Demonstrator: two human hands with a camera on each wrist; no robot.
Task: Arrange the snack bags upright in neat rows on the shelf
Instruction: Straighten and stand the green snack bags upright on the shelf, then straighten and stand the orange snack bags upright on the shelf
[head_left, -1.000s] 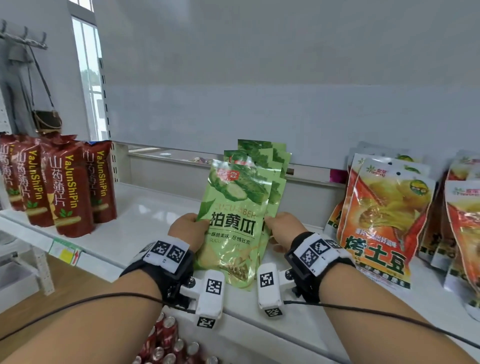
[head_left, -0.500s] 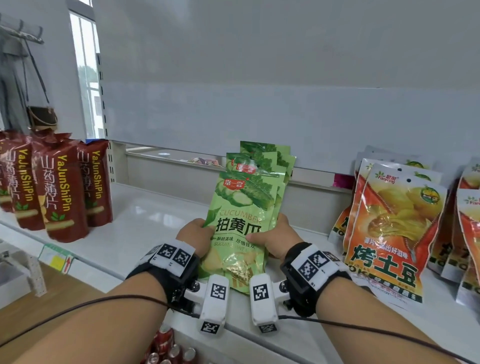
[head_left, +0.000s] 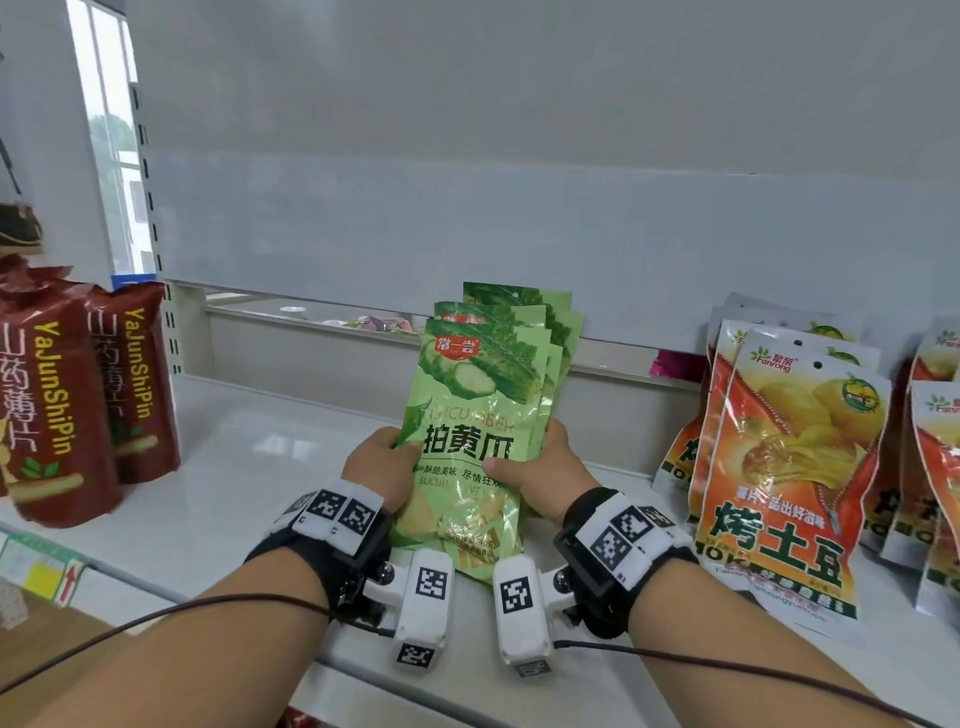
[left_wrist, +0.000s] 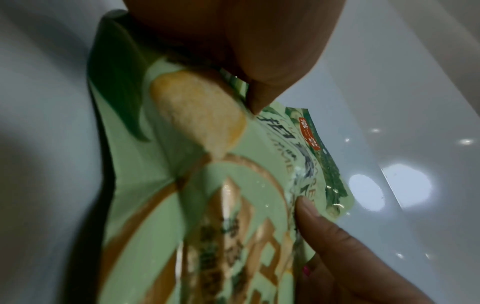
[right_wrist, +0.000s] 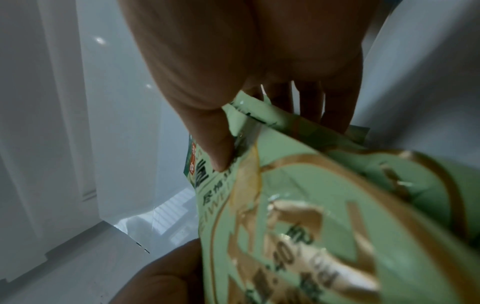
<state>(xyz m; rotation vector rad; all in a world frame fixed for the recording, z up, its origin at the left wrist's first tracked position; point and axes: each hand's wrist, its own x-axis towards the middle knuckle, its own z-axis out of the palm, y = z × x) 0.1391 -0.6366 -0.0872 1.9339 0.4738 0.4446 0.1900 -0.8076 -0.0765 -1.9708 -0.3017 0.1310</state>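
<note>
Head view | left hand (head_left: 382, 465) and right hand (head_left: 543, 475) clasp fanned cucumber snack bags (head_left: 480, 410) upright above shelf (head_left: 249, 457), between red yam-chip bags (head_left: 62, 410) and orange potato-chip bags (head_left: 795, 467) | risk: uneven stack, glossy film; bags may slide or topple at release.

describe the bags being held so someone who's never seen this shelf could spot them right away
On the white shelf, look at the middle, between the dark red bags at the left and the orange bags at the right. There a fanned stack of green bags is gripped by the left hand and right hand. Only these are green and show cucumber slices.
</note>
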